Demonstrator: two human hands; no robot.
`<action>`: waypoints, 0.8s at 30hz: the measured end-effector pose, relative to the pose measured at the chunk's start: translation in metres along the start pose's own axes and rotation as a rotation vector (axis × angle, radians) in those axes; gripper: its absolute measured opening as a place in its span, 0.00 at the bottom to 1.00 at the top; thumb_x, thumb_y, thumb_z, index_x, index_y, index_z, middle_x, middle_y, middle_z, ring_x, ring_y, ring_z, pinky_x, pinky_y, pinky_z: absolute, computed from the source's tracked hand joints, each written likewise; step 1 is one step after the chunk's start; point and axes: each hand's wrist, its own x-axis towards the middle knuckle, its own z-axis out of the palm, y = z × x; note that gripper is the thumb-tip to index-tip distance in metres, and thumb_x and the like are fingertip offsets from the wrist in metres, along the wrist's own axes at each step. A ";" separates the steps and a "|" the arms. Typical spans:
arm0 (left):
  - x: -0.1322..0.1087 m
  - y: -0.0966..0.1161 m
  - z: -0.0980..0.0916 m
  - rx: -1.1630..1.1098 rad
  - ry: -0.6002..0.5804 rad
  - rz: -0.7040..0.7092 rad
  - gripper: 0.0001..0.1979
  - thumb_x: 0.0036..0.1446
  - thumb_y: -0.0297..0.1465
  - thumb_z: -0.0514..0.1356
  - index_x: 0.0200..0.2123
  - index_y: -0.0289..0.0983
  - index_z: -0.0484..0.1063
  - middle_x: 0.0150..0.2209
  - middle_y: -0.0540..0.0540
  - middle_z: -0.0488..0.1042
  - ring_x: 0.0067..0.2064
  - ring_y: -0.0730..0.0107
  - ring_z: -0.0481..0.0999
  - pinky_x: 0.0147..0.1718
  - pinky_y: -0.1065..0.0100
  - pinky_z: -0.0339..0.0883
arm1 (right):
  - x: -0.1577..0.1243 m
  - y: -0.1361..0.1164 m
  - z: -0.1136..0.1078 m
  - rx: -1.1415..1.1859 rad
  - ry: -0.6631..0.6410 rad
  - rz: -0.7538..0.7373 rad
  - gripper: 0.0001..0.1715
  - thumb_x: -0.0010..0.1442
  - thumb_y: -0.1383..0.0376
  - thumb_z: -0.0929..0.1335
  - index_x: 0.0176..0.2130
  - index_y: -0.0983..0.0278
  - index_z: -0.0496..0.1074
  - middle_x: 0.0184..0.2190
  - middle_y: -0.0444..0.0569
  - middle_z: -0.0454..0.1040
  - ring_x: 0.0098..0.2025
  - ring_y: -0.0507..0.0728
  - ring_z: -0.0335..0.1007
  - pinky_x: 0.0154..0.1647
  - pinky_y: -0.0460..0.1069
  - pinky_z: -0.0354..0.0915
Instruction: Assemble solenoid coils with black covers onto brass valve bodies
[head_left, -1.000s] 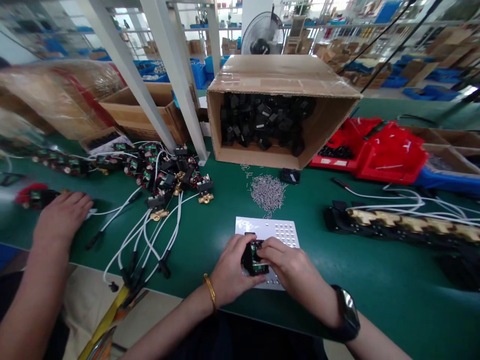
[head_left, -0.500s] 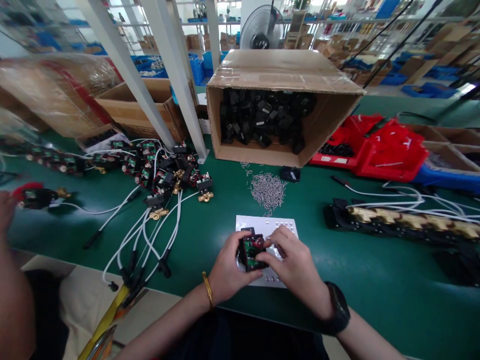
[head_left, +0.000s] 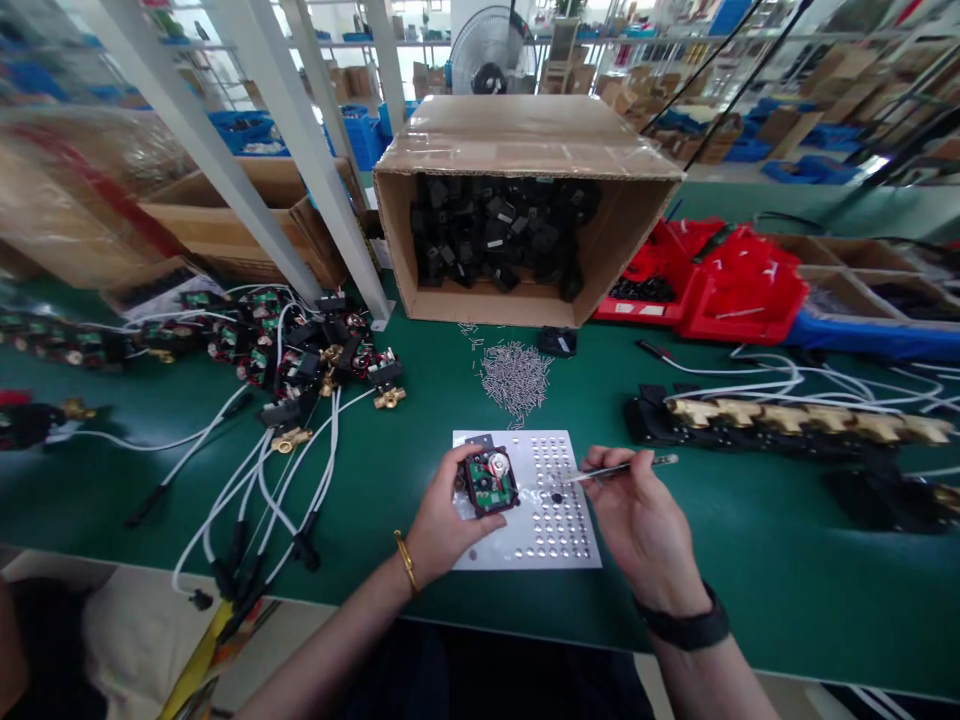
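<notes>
From the head view, the left hand (head_left: 437, 525) grips a boxy black housing (head_left: 474, 495), green circuit board (head_left: 489, 489) up. To its right, the right hand (head_left: 645, 530) pinches a slim, dark pen-like tool (head_left: 619, 469), long axis aimed leftward over a silver-dotted white sheet (head_left: 491, 552) toward that housing.

The left forearm (head_left: 330, 638) slants up and rightward to a left hand (head_left: 437, 525) curved in a wide grasp, its fingers (head_left: 459, 460) spread. The right hand (head_left: 641, 535), palm turned partly upward, pinches between thumb and curled fingers; the right forearm (head_left: 726, 672) leans inward.
</notes>
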 end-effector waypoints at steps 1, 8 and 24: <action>0.000 0.002 -0.001 0.014 0.016 -0.009 0.36 0.40 0.25 0.68 0.53 0.39 0.58 0.53 0.41 0.64 0.53 0.55 0.67 0.55 0.54 0.59 | 0.001 -0.004 -0.004 -0.038 0.014 -0.061 0.19 0.58 0.50 0.63 0.26 0.61 0.64 0.29 0.46 0.67 0.31 0.54 0.66 0.34 0.51 0.66; 0.002 0.007 -0.012 -0.002 0.084 -0.097 0.33 0.46 0.28 0.65 0.54 0.40 0.55 0.56 0.42 0.61 0.55 0.57 0.65 0.53 0.58 0.63 | -0.004 -0.028 -0.051 -1.184 -0.012 -0.266 0.12 0.58 0.56 0.65 0.33 0.62 0.69 0.23 0.44 0.67 0.24 0.54 0.64 0.26 0.48 0.60; 0.001 0.025 -0.003 0.220 0.017 -0.055 0.35 0.39 0.25 0.68 0.52 0.39 0.60 0.52 0.43 0.67 0.53 0.56 0.67 0.54 0.54 0.60 | -0.005 -0.015 -0.035 -1.404 -0.269 -0.247 0.06 0.59 0.62 0.63 0.33 0.62 0.65 0.23 0.44 0.70 0.21 0.54 0.65 0.21 0.47 0.59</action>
